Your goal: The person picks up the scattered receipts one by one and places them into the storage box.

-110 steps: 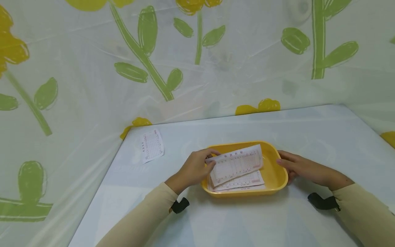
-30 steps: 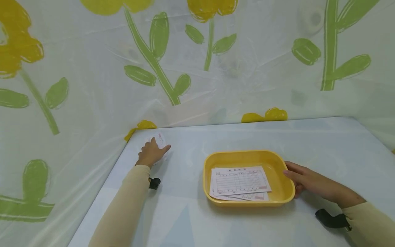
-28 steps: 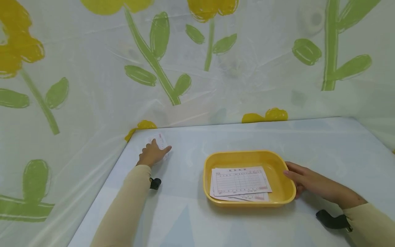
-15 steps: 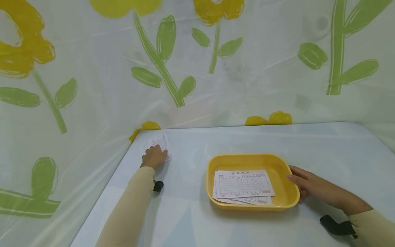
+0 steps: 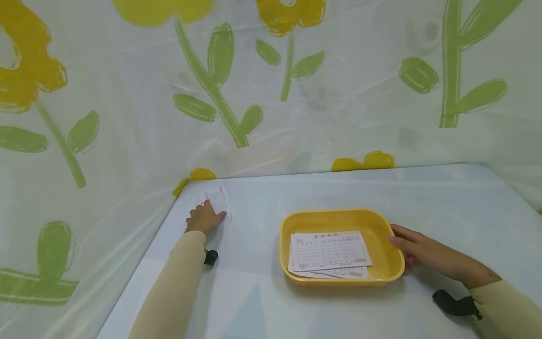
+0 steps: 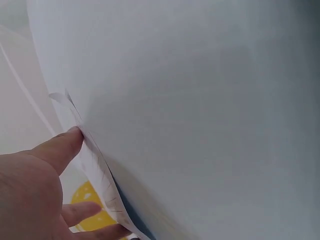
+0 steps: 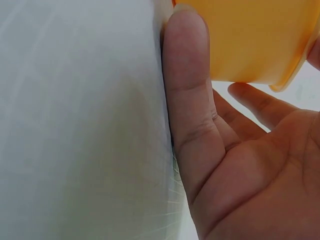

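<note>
Near the table's far left corner, my left hand (image 5: 202,218) reaches over a printed receipt slip (image 5: 219,200), its fingers spread and touching the paper. In the left wrist view, a fingertip meets the edge of the slip (image 6: 102,172), which curls slightly off the surface. My right hand (image 5: 432,252) holds the right end of a yellow plastic tray (image 5: 385,254), thumb at the rim and fingers along the outer wall. The right wrist view shows those fingers (image 7: 187,55) against the tray (image 7: 250,40). Inside lie several overlapping receipt slips (image 5: 332,252).
A pale cloth covers the table (image 5: 254,263). Behind it hangs a white curtain (image 5: 338,122) with green and yellow flowers, meeting the table's far edge. A black wrist device (image 5: 455,302) shows at the right sleeve, another (image 5: 210,257) at the left.
The slip that my left hand held over the tray now lies on the stack. That hand has moved to the far-left slip and shifts slightly over it. My right hand stays at the tray.
</note>
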{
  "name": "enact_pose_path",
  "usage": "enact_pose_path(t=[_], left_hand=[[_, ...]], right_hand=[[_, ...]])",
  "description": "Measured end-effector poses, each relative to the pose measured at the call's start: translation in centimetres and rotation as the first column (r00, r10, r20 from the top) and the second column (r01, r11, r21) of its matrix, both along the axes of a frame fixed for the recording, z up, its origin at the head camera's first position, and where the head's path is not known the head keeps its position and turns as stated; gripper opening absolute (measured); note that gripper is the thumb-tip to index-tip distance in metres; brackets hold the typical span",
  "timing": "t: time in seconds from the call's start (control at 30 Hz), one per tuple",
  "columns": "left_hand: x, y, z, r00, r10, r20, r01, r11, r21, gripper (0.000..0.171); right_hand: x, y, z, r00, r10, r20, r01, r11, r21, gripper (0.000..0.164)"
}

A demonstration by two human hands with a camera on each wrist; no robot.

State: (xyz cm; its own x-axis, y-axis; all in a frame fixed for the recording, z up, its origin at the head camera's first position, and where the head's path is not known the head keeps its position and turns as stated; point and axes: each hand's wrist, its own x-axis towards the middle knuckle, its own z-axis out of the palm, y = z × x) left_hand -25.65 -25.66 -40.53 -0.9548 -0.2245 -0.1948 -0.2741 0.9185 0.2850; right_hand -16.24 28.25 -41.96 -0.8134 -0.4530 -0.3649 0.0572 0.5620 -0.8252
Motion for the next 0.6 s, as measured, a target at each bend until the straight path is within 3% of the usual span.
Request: enact_pose_path(t=[0.33,0.6], left_hand=[[-0.03,0.23,0.12,0.999,0.006,-0.038,-0.005,1.000,0.029,0.085],[-0.07,0.59,0.39,0.989,0.026,-0.147,-0.011,0.995,0.101,0.089]], right_hand=[[0.12,0.03,-0.41,1.000,0.004,0.010,-0.003,0.999,-0.038,0.073],[-0.03,0.08,-0.22,1.000,0.005,-0.011,-0.005,1.000,-0.021,0.071]])
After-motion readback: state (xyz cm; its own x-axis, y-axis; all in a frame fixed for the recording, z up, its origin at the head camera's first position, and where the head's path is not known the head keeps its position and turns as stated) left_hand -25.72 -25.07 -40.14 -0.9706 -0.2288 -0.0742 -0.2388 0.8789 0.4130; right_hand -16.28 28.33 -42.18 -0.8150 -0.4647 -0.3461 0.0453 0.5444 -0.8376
